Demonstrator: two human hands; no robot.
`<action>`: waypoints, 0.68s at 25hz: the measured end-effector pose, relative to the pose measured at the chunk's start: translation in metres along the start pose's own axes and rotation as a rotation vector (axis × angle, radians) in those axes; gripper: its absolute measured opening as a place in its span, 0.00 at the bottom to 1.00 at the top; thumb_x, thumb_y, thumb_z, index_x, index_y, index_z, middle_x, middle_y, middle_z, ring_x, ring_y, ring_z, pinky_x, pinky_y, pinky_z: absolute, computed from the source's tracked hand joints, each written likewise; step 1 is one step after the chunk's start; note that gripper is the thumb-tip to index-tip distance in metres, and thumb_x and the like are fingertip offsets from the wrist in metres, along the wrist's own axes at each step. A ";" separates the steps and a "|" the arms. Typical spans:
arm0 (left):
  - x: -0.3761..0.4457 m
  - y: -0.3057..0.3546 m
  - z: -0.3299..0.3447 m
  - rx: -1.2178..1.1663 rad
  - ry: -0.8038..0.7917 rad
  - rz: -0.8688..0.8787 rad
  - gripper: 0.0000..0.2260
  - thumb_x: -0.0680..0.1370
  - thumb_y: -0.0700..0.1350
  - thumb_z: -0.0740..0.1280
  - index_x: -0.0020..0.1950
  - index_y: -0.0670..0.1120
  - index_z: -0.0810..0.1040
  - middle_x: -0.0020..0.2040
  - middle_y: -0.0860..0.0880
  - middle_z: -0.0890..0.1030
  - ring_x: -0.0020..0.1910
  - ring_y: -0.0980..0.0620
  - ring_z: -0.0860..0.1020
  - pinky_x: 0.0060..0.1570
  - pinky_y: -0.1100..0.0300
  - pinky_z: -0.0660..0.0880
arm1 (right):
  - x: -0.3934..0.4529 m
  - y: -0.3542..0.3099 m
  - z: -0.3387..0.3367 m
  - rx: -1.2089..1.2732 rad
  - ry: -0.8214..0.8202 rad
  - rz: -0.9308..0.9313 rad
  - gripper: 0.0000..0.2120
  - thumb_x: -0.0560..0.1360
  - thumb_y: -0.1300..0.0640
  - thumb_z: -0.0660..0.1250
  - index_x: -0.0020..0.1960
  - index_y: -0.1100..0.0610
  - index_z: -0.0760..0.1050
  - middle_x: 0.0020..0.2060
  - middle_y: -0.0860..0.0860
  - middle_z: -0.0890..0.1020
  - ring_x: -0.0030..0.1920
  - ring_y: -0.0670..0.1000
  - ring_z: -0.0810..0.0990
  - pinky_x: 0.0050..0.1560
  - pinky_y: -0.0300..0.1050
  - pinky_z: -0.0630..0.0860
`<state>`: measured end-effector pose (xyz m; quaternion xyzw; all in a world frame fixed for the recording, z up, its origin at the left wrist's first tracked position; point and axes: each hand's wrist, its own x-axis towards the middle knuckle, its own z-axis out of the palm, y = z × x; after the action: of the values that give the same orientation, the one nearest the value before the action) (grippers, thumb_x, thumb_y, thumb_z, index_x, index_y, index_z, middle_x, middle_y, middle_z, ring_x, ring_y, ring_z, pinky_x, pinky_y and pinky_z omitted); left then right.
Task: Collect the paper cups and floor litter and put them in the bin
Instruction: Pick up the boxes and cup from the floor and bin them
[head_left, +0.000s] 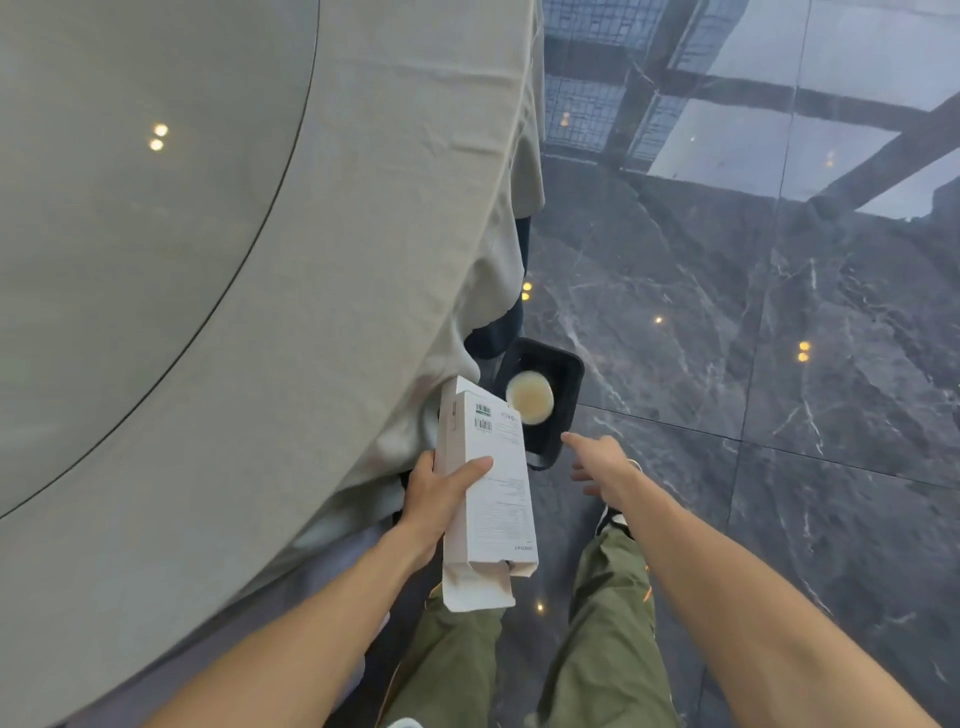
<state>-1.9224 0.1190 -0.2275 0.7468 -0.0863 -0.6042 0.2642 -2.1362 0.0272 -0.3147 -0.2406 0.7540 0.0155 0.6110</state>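
My left hand (439, 493) grips two flat white cardboard boxes (485, 499), held together with the printed labels facing up, just above the floor beside the table. A small black bin (569, 374) stands on the floor ahead of the boxes, and a paper cup (530, 397) with pale liquid sits upright inside it. My right hand (602, 462) hovers just right of the bin's near corner, fingers stretched out and holding nothing.
A round table under a grey-green cloth (311, 260) fills the left, its cloth hanging down to the bin. Dark glossy marble floor (753, 338) stretches to the right. My legs in olive trousers (608, 623) stand below.
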 end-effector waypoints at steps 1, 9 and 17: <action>-0.002 0.003 0.001 -0.007 -0.012 0.006 0.33 0.65 0.56 0.79 0.65 0.46 0.74 0.58 0.48 0.85 0.55 0.47 0.85 0.48 0.53 0.80 | -0.009 0.006 -0.002 0.006 -0.009 0.003 0.23 0.79 0.46 0.69 0.61 0.64 0.75 0.48 0.58 0.81 0.48 0.58 0.83 0.45 0.50 0.76; -0.015 0.016 0.022 -0.101 -0.059 0.031 0.31 0.73 0.55 0.78 0.70 0.45 0.73 0.58 0.45 0.85 0.56 0.45 0.84 0.45 0.55 0.78 | -0.101 0.013 -0.028 0.129 -0.388 -0.027 0.25 0.79 0.37 0.65 0.61 0.57 0.80 0.57 0.60 0.86 0.56 0.60 0.86 0.63 0.59 0.80; -0.057 0.034 0.047 -0.233 -0.003 0.053 0.39 0.66 0.69 0.77 0.69 0.50 0.75 0.57 0.49 0.87 0.55 0.46 0.85 0.51 0.50 0.81 | -0.157 -0.017 -0.064 0.141 -0.634 -0.105 0.16 0.82 0.55 0.67 0.67 0.63 0.77 0.58 0.57 0.86 0.52 0.54 0.87 0.47 0.49 0.84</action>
<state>-1.9747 0.1027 -0.1678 0.7075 -0.0355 -0.6042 0.3648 -2.1670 0.0460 -0.1485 -0.2195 0.5119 0.0057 0.8305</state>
